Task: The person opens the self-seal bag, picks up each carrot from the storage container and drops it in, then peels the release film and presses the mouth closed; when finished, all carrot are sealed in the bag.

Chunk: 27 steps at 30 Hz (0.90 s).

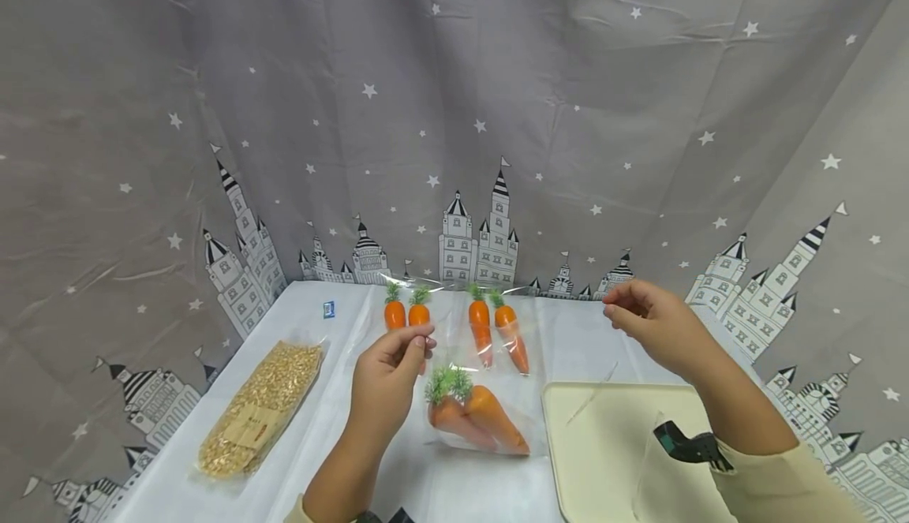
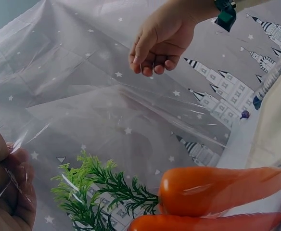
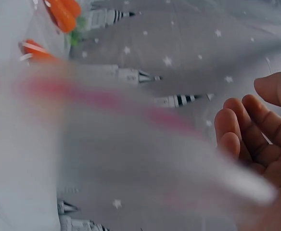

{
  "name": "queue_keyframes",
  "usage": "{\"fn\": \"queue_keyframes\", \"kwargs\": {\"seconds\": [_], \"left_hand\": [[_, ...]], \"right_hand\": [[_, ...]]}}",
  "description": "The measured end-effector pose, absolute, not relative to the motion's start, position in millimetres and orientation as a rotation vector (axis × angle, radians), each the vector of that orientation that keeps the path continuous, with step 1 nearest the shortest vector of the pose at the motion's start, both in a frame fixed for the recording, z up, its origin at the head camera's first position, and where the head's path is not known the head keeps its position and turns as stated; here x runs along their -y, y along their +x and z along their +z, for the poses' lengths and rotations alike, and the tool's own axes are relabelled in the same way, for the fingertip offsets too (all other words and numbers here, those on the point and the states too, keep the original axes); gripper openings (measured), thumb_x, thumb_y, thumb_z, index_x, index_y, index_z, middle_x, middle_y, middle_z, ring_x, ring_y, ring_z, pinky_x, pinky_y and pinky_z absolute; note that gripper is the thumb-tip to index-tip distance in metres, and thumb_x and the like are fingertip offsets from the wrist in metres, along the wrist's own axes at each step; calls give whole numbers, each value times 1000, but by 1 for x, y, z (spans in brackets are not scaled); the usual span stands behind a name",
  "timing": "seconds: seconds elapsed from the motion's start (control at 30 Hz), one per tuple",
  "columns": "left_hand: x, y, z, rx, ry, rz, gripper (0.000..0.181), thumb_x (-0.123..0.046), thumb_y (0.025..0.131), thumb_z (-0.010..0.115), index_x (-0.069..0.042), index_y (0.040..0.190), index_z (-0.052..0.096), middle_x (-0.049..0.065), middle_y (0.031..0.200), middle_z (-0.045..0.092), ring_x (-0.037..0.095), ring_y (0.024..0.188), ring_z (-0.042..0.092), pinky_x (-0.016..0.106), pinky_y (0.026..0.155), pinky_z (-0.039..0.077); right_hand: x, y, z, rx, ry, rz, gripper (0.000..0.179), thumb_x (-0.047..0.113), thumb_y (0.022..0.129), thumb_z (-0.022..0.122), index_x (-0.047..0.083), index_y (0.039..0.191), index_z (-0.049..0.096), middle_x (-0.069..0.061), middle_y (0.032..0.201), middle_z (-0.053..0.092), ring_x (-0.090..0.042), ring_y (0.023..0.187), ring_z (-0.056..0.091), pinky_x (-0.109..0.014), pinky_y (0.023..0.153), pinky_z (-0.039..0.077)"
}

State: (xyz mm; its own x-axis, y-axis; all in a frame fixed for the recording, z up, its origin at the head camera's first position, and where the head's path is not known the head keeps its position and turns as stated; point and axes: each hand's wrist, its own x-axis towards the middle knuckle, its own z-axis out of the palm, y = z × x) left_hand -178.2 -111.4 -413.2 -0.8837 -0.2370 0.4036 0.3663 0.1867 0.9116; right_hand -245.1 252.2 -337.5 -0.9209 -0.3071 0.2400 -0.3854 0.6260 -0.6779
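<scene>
My left hand (image 1: 387, 381) pinches the upper edge of a clear plastic bag (image 2: 116, 110). Inside the bag hang two orange carrots (image 1: 495, 419) with green leafy tops, low in the head view; the left wrist view shows them close up, a carrot (image 2: 203, 190) on top of the other. My right hand (image 1: 656, 322) is raised to the right, fingers loosely bent and apart from the bag, with nothing seen between them. Close by, a blurred translucent piece with a pink line (image 3: 97, 98) crosses the right wrist view; what it is cannot be told.
Behind the held bag, bagged carrots (image 1: 479, 326) and more carrots (image 1: 394, 315) lie on the white table. A cream tray (image 1: 604, 491) stands at right. A bag of grain (image 1: 273, 389) and a small blue packet (image 1: 328, 310) lie at left. A grey castle-print curtain (image 1: 454, 73) surrounds the table.
</scene>
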Motion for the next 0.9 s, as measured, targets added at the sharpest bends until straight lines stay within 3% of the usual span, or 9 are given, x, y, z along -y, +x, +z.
{"fn": "queue_keyframes", "kwargs": {"seconds": [0.63, 0.9], "left_hand": [[112, -178, -412, 2034, -93, -1763, 18, -8, 105, 62, -13, 113, 77, 3, 101, 75, 20, 92, 69, 22, 76, 59], [114, -178, -414, 2052, -78, -1772, 17, -10, 106, 62, -14, 114, 76, 3, 103, 74, 21, 94, 69, 27, 80, 62]], "right_hand": [[-187, -248, -376, 2733, 667, 1382, 29, 24, 99, 73, 14, 126, 66, -1, 113, 70, -21, 106, 64, -34, 90, 57], [-176, -245, -383, 2657, 573, 1428, 16, 21, 102, 68, 15, 117, 71, -3, 108, 71, -22, 98, 65, -32, 82, 57]]}}
